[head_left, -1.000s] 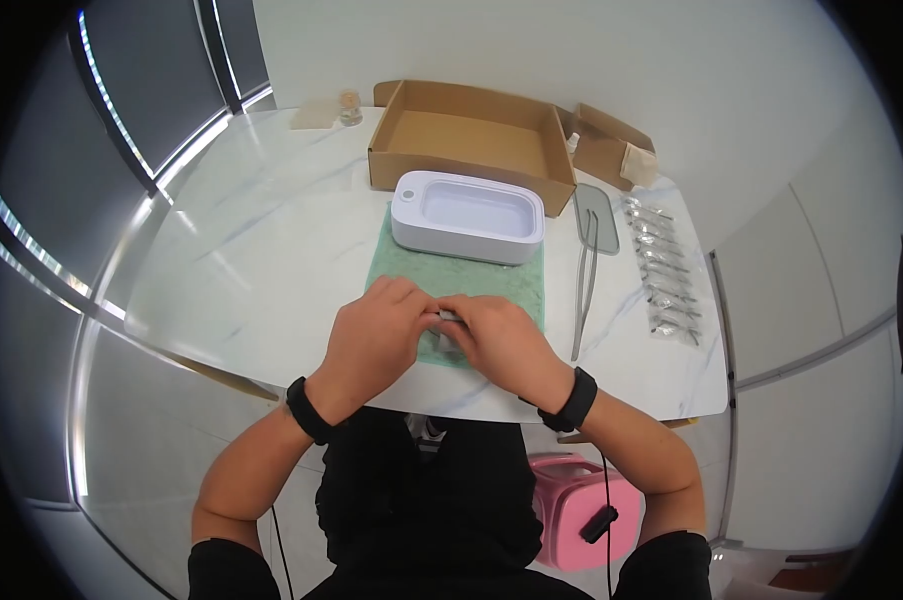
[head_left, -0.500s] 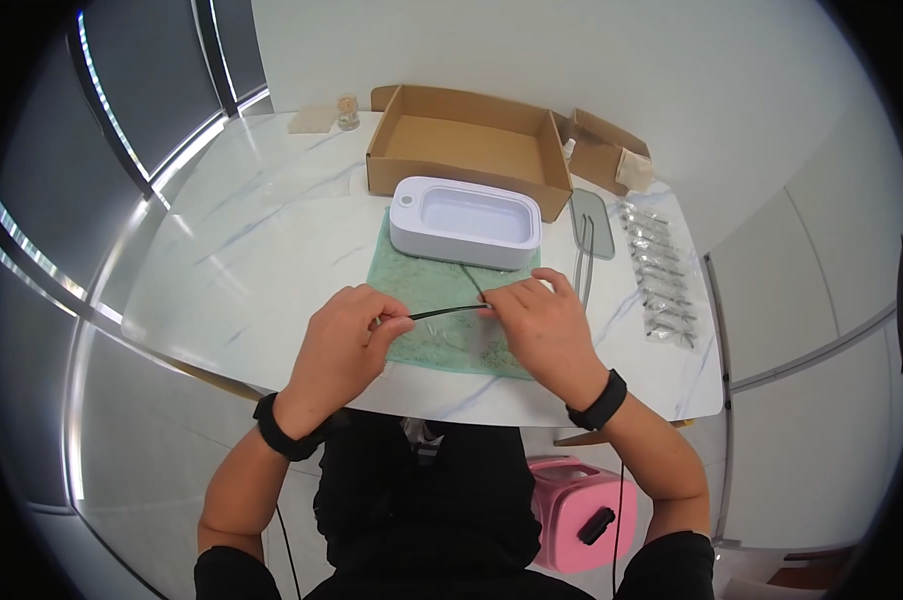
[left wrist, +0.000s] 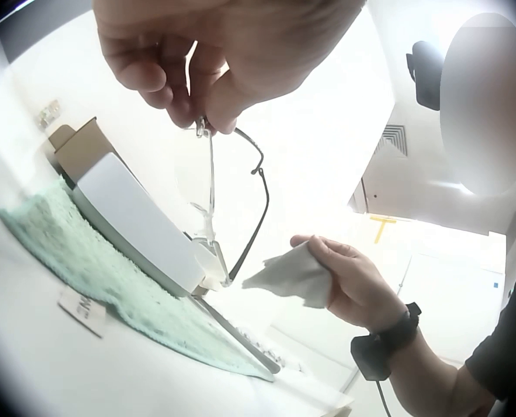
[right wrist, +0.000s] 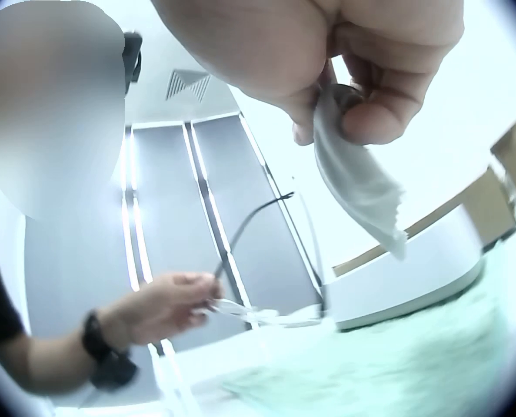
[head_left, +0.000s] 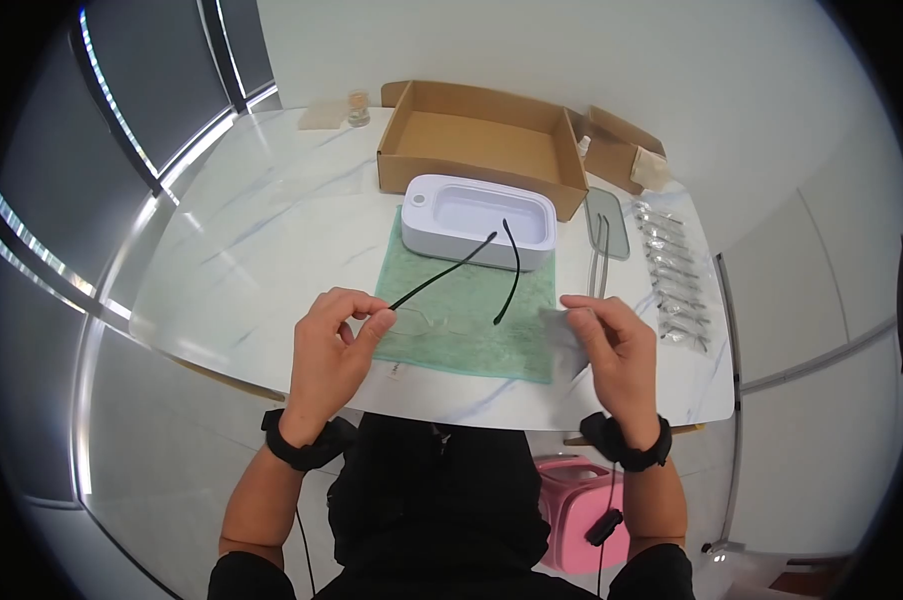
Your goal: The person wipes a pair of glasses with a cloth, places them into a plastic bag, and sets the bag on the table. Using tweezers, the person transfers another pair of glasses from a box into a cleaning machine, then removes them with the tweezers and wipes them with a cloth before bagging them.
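My left hand [head_left: 334,345] pinches a pair of clear-lensed eyeglasses [head_left: 442,273] at one end, near the hinge. Both dark temples are unfolded and point away from the body, and the lenses hang above the green towel [head_left: 512,352]. To the right, apart from the glasses, my right hand [head_left: 620,350] pinches a small grey cloth [head_left: 564,338] between thumb and fingers. In the right wrist view the cloth [right wrist: 358,178] droops down from the fingertips. A white cleaning machine [head_left: 427,240] with an open basin stands on the towel's far part, behind the glasses.
Behind the machine stands an open cardboard box [head_left: 482,165]. Long tweezers [head_left: 594,265] lie at the right, their tips over a grey lid [head_left: 617,235]. Several small clear packets [head_left: 677,270] line the right edge. A glass jar [head_left: 359,108] is at the back left.
The hands were close together over the towel, then spread. The right hand has come off the glasses and moved right with the cloth, and the glasses now show with their temples pointing away.
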Demonstrator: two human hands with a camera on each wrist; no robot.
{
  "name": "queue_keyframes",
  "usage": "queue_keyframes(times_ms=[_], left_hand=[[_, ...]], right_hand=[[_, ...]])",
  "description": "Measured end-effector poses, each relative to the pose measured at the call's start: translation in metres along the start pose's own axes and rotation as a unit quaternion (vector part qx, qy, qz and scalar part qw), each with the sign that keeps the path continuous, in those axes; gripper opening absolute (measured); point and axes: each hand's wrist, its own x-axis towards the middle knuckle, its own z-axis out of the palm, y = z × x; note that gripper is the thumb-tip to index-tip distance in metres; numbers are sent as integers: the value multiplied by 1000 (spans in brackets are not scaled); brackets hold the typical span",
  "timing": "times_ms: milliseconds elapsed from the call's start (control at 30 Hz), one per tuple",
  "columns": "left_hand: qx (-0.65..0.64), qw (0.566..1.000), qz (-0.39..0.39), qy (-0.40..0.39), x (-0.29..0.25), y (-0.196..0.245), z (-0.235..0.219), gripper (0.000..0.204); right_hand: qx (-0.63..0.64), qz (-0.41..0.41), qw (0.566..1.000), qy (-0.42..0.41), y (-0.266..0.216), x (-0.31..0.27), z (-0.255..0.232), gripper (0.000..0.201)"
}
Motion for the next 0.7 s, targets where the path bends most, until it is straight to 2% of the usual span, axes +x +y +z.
queue_keyframes(times_ms=[33, 100, 133, 200, 233, 300, 333, 400, 500, 600, 700], left_hand=[[-26, 1000, -16, -4, -1, 0, 4, 11], [-51, 998, -31, -13, -4, 0, 14, 12], [-75, 997, -29, -9, -5, 0, 20, 14], [-98, 995, -27, -6, -9, 3, 29, 16], [-117, 992, -39, -8, -11, 5, 33, 17], [-135, 990, -50, -4, -14, 7, 39, 18], [-165, 985, -58, 8, -16, 7, 42, 17], [-192, 979, -69, 27, -17, 3, 45, 15], [-214, 972, -86, 33, -18, -1, 47, 18], [-180, 980, -79, 36, -19, 4, 51, 19], [-188, 978, -80, 50, -18, 5, 53, 20]], right_hand=[[-1, 3, 1000, 4, -3, -5, 7, 17], [147, 30, 987, 58, -13, -13, 30, 17], [146, 6, 986, 82, -13, -14, 44, 18], [10, -157, 984, 83, -12, -13, 69, 20], [10, -158, 984, 86, -5, -12, 79, 20], [-89, -307, 947, 22, 6, -9, 96, 27], [-86, -310, 946, 20, 2, -10, 96, 27], [-197, -281, 937, -68, -10, -19, 94, 34], [-235, -266, 930, -96, -20, -26, 93, 40], [-289, -294, 909, -65, -5, -29, 103, 40], [-271, -282, 919, -54, -4, -27, 107, 39]])
